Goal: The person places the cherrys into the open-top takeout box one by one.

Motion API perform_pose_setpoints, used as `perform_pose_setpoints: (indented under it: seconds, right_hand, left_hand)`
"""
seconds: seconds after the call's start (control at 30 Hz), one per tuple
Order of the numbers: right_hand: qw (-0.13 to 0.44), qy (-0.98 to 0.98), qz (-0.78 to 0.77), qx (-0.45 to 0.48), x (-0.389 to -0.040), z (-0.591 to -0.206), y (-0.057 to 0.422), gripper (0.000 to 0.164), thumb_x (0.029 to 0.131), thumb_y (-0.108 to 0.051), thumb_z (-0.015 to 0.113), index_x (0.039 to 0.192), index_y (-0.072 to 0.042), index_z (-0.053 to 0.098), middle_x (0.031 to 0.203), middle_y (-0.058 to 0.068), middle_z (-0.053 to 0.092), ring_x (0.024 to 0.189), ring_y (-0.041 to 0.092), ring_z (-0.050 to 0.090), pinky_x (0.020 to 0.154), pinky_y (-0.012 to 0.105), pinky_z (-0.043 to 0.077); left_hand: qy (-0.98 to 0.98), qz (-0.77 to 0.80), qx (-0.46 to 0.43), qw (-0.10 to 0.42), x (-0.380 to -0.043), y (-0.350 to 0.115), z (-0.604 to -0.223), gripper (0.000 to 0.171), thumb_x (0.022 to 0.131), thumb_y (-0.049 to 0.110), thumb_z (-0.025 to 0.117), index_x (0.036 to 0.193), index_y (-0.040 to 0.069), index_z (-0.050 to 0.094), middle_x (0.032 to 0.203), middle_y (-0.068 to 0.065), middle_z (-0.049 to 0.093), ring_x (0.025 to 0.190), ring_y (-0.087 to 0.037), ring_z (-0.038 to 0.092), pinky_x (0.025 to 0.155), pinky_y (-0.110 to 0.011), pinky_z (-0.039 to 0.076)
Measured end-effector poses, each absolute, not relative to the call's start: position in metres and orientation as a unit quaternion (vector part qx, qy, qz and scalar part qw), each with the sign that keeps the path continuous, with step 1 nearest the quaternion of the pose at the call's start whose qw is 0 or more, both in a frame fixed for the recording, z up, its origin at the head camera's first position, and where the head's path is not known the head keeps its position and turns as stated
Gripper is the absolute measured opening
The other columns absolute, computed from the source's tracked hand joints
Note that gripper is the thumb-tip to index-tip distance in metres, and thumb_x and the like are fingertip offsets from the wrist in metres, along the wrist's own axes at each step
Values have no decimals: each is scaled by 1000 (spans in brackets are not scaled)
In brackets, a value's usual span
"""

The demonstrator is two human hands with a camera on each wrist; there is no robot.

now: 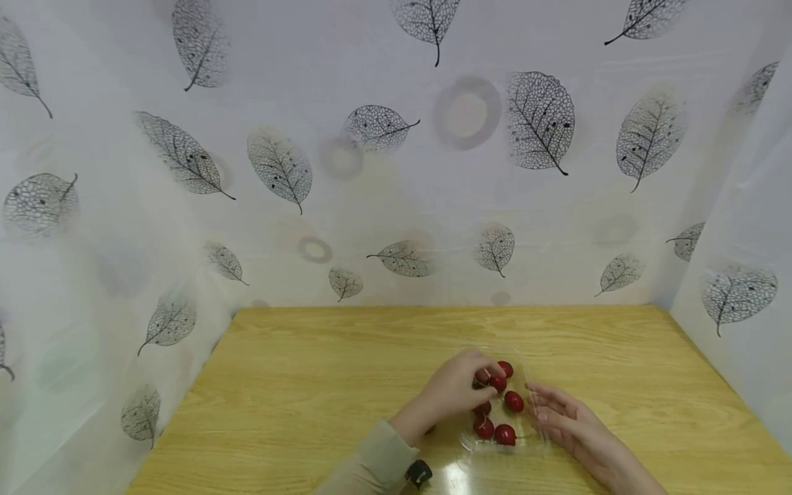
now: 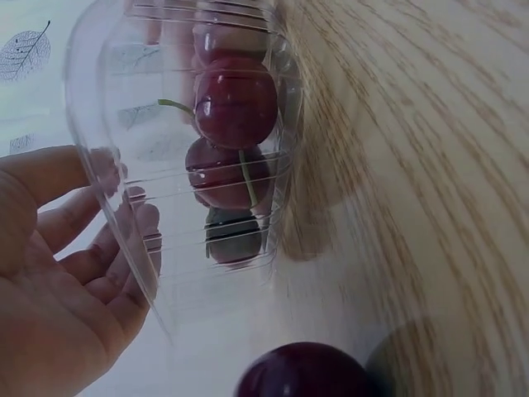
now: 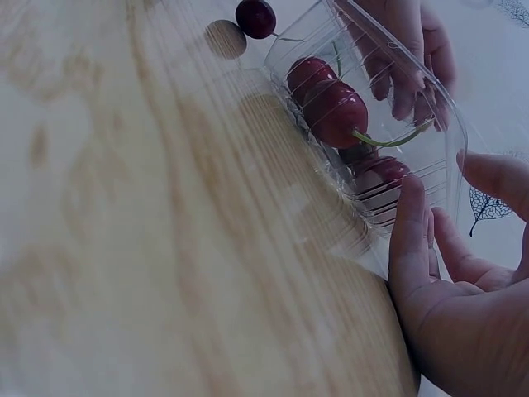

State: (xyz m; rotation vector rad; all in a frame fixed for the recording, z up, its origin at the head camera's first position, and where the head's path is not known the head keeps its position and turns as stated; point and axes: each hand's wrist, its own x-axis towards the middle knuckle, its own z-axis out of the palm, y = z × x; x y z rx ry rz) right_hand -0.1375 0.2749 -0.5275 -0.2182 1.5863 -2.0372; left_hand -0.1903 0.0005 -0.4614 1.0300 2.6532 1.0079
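Note:
A clear plastic box (image 1: 465, 443) with ribbed walls stands on the table, holding several dark red cherries (image 1: 513, 401), some with green stems. My left hand (image 1: 454, 388) reaches over the left rim, fingers relaxed and hanging inside above the cherries; thumb and forefinger are apart, and no cherry shows between them in the left wrist view. At the opposite side my right hand (image 1: 578, 433) touches the box wall with its fingertips, thumb and fingers spread. A loose cherry (image 3: 255, 18) lies on the table outside the box, mostly hidden under my left wrist in the head view.
The wooden table (image 1: 309, 371) reaches back to a pale curtain (image 1: 433, 199) printed with dark leaves, which also hangs along both sides. A black band or device (image 1: 419, 474) shows at my left wrist, beside a light sleeve (image 1: 371, 460).

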Motion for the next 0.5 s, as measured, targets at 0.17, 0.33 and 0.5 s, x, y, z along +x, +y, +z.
perform_pose_setpoints:
  seconds: [0.17,0.33,0.5]
  right_hand:
    - [265,593,-756,-78,-137,-527,274,39,113,-10,45,134,-41,58,133,-16,61,124,1,64,106,23,55]
    - [266,583,-763,-88,-137,-528,274,41,113,-9,44,134,-40,58,134,-16,61,124,0,64,106,22,55]
    - [268,579,-765,-88,-137,-529,275,41,113,-8,43,133,-41,59,134,-16,61,124,0,64,106,22,55]
  left_hand:
    - [868,361,335,57,-190,-5,-459,24,94,8,78,117,12,75,114,-3,73,96,-8,68,82,-12,52]
    - [861,385,325,68,-190,-11,-463,24,92,4,79,116,10,75,111,-2,72,95,-7,67,82,-11,53]
    - [854,400,324,72,-188,-17,-464,24,91,2,79,114,8,74,115,-3,74,98,-10,70,85,-11,53]
